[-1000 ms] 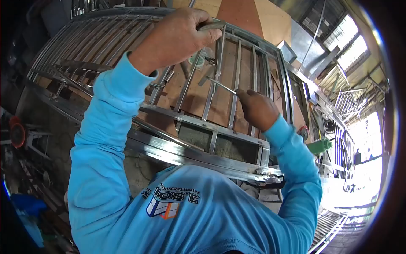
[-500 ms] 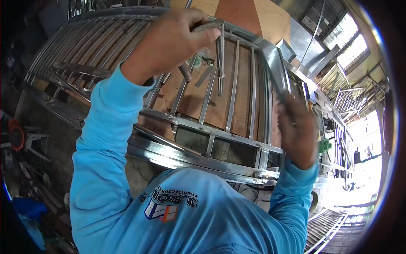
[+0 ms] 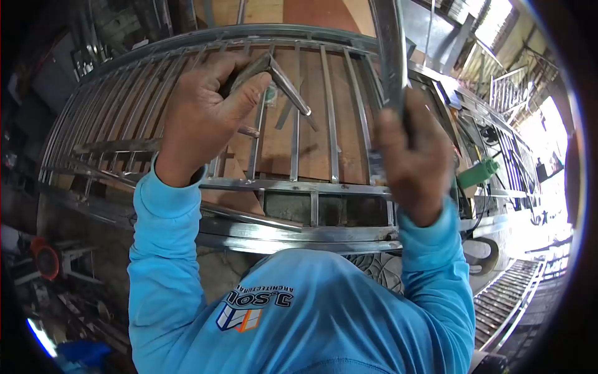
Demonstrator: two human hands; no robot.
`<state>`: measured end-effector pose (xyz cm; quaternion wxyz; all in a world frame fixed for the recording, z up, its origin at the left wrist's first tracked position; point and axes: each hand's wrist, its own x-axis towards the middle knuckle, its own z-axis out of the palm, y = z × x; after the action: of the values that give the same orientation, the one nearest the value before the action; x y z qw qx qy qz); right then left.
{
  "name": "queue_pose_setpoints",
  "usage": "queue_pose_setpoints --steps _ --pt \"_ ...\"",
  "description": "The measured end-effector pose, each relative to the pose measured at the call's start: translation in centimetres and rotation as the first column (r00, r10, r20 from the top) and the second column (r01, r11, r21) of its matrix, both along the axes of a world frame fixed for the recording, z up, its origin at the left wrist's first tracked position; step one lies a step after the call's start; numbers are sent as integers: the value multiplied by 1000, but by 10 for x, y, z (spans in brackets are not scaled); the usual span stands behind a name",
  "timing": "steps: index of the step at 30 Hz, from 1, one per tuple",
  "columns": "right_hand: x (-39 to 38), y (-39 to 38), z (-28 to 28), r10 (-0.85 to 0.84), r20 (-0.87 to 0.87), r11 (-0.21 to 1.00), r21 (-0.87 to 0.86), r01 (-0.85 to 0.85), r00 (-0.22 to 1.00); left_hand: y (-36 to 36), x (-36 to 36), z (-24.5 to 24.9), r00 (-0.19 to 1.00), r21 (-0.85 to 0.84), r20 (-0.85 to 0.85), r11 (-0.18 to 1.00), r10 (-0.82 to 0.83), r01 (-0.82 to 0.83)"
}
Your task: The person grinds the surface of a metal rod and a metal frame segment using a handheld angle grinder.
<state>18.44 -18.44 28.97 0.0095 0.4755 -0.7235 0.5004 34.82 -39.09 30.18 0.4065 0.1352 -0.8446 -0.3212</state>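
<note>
My left hand [image 3: 202,112] is closed round a bent metal piece [image 3: 288,89], whose angled arm points down to the right over the barred metal frame [image 3: 332,118]. On the right, my right hand [image 3: 414,156] grips a long flat metal bar [image 3: 390,56] that rises to the top edge of the view. That hand is slightly blurred. The two held pieces are apart. Below both hands lies the frame, with wooden board [image 3: 280,146] showing between its bars.
A green bottle-like object [image 3: 478,173] is to the right of my right hand. Long metal tubes [image 3: 299,234] run along the frame's near side. A round orange-red object [image 3: 45,260] is at the lower left, and another metal grille [image 3: 507,296] at the lower right.
My left hand has moved left and down in view, and the bent piece now shows its angle. The long bar has swung to near upright in my right hand. The whole view has shifted.
</note>
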Motion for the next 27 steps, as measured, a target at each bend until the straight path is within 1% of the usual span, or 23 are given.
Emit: queue_pose_setpoints --steps 1,2,4,5,6,8,9,10,11,12,13,14,15,17,19,20,22,23,24,26,27 --pt "-15 -9 -34 74 -215 991 128 -47 974 4 -1 -2 999 29 -29 999 -32 33" --pt "-30 -17 -68 165 -414 971 227 -74 895 8 1 -4 997 57 -63 997 -54 58" --pt "-74 -9 -135 95 -326 919 392 43 941 11 16 -5 999 -10 23 999 -50 50" --pt "-95 -17 -138 61 -313 882 461 95 948 6 17 -1 999 -55 38 998 -31 33" --pt "-98 -25 -115 45 -306 927 368 74 951 -2 15 3 1000 -19 2 1000 -6 6" --pt "-57 -5 -59 -7 -176 975 219 46 984 -6 16 -2 999 95 40 995 1 -5" --pt "-22 0 -18 -10 61 978 207 -3 998 -5 14 -6 1000 74 20 997 -14 12" --pt "-9 -3 -26 -15 7 991 132 14 1000 -5 8 -8 999 39 -27 999 -32 33" --pt "-17 -8 -49 25 -63 982 190 -12 998 -3 3 -9 996 10 -76 999 -49 49" --pt "-25 -13 -71 70 -132 969 245 -36 989 1 4 -6 999 11 -22 999 -43 43" --pt "-54 -27 -111 182 -200 904 419 -84 963 5 9 0 999 7 28 1000 -25 25" --pt "-85 -28 -153 190 -228 826 563 -30 955 7 15 5 997 -3 82 1000 -6 7" --pt "-112 -31 -172 203 -266 729 684 36 942 4 18 7 1000 38 25 999 10 -11" --pt "-124 -39 -140 232 -445 784 611 104 865 -4 24 0 993 153 -97 987 67 -51" --pt "-120 -32 -163 250 -453 748 651 126 856 -10 34 -2 997 213 -42 976 59 -49" --pt "-146 -52 -178 248 -456 710 686 160 855 -12 31 -1 997 209 -64 977 51 -37" --pt "-189 -72 -221 143 -436 656 714 245 888 -11 24 -1 992 223 -116 975 43 -16" --pt "-208 -80 -254 48 -395 637 720 276 918 -11 23 -2 991 248 -126 969 33 -1" --pt "-205 -87 -255 -40 -348 614 731 298 937 -11 24 -4 990 279 -134 960 32 7" --pt "-206 -96 -257 -50 -342 524 791 316 939 -13 32 -9 990 342 -139 940 36 14" --pt "-200 -98 -246 -59 -336 474 819 322 940 -15 35 -10 989 370 -143 929 35 20"
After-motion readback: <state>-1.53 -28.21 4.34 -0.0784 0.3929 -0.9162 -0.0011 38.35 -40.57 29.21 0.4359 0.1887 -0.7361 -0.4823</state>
